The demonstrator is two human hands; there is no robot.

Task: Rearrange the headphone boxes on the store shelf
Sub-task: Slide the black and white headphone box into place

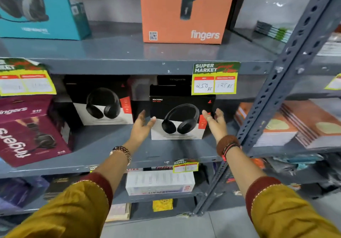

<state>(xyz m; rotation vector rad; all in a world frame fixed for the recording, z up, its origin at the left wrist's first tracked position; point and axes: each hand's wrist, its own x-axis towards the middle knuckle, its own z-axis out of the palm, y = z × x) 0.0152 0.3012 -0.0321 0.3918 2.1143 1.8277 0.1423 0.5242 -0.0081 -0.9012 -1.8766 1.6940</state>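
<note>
I see the black-and-white Rockerz headphone box upright on the middle shelf, a 2nd box at its 9 o'clock. My left hand and right hand flank it, both spread wide, gripping nothing.

In the middle of the frame a black headphone box stands upright on the grey shelf. The left hand is open just beside its left edge, and the right hand is open at its right edge. A second black box stands further left. A price tag hangs above.
</note>
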